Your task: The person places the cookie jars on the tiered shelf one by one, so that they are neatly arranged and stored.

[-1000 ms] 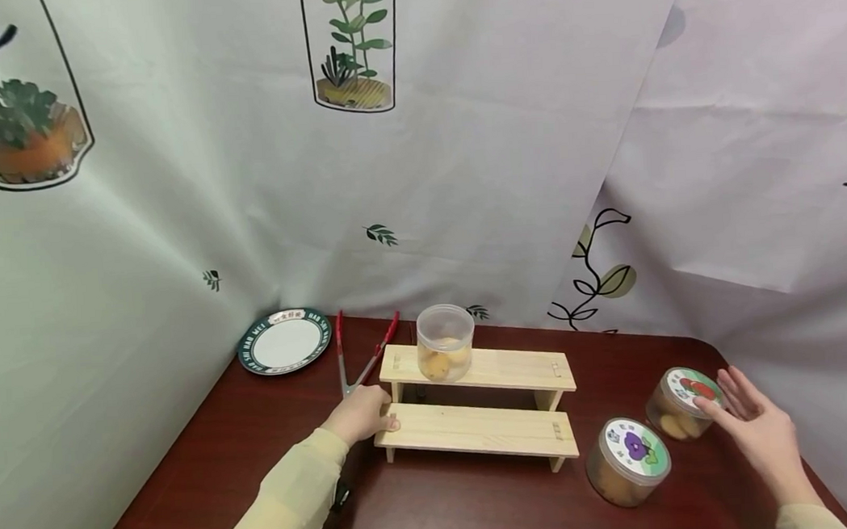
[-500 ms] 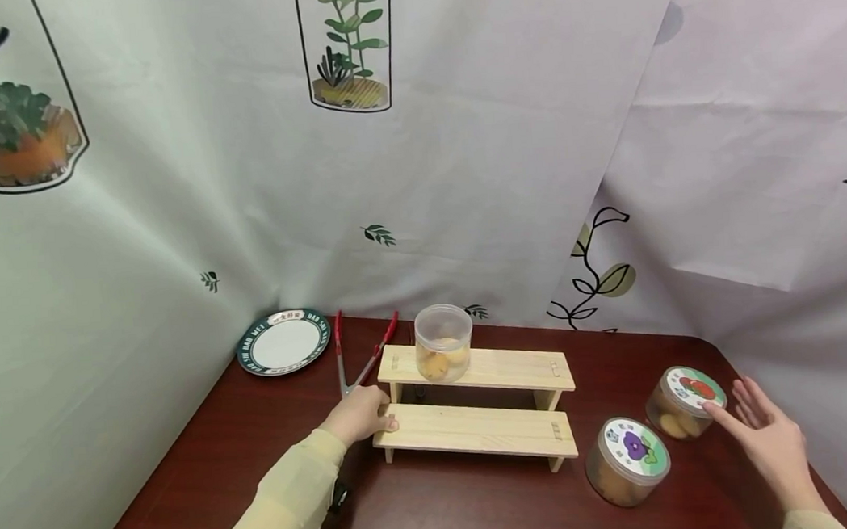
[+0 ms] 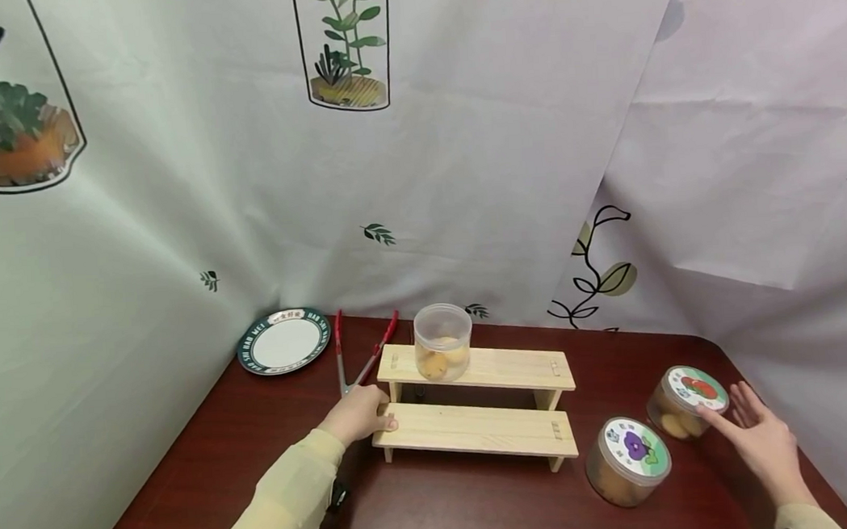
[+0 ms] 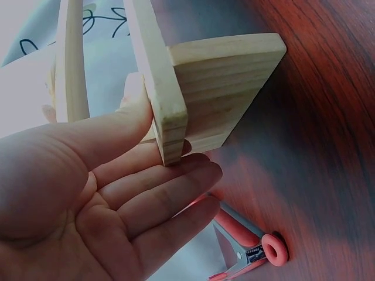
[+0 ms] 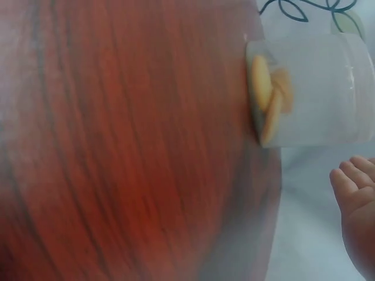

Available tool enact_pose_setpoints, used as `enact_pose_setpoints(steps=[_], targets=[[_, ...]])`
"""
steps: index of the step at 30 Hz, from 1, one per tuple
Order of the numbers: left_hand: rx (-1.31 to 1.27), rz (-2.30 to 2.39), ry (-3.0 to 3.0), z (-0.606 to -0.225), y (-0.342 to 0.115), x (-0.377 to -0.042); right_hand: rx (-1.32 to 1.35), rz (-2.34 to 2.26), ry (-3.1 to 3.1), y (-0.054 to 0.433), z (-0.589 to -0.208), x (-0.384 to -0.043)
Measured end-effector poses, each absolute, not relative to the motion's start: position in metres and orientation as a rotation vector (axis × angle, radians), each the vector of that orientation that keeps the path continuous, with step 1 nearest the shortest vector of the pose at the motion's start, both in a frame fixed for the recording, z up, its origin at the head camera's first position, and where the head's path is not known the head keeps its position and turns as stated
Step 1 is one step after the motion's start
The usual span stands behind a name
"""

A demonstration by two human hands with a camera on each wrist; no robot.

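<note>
My left hand (image 3: 356, 414) grips the left end of the lower board of a two-tier wooden rack (image 3: 477, 429). In the left wrist view its thumb presses one face of the board (image 4: 158, 64), with fingers behind the other. My right hand (image 3: 758, 438) is held beside a round clear jar (image 3: 676, 415) whose lid shows a tomato picture. The thumb is at the lid's near edge; whether it touches cannot be told. Yellowish biscuits (image 5: 263, 88) lie inside that jar in the right wrist view, where the fingers are apart from its wall.
A jar with a purple-flower lid (image 3: 625, 462) stands right of the rack. On the upper tier sits a lidless jar (image 3: 444, 340) holding biscuits. Tongs with red ends (image 3: 341, 342) and a green-rimmed plate (image 3: 285, 343) are at the back left, near the cloth wall.
My right hand shifts slightly away from the tomato-lid jar, then back a little toward it. My left hand keeps its hold on the rack.
</note>
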State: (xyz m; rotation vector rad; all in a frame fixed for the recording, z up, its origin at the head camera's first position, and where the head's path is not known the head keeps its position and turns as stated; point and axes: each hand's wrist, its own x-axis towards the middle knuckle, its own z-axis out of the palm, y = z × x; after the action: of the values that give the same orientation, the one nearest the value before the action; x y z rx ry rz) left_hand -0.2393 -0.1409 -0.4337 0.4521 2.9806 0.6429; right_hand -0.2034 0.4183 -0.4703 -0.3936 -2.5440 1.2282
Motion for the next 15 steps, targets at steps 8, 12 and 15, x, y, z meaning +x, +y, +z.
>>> enact_pose_setpoints(steps=[8, 12, 15], targets=[[0.462, 0.649, 2.979, -0.433, -0.14, -0.238, -0.474, 1.266, -2.563, 0.417, -0.475, -0.208], [0.472, 0.659, 2.98, -0.432, -0.14, -0.237, -0.512, 1.223, -2.593, 0.415, -0.476, -0.211], [0.483, 0.661, 2.985, -0.431, -0.141, -0.237, -0.541, 1.155, -2.642, 0.413, -0.475, -0.215]])
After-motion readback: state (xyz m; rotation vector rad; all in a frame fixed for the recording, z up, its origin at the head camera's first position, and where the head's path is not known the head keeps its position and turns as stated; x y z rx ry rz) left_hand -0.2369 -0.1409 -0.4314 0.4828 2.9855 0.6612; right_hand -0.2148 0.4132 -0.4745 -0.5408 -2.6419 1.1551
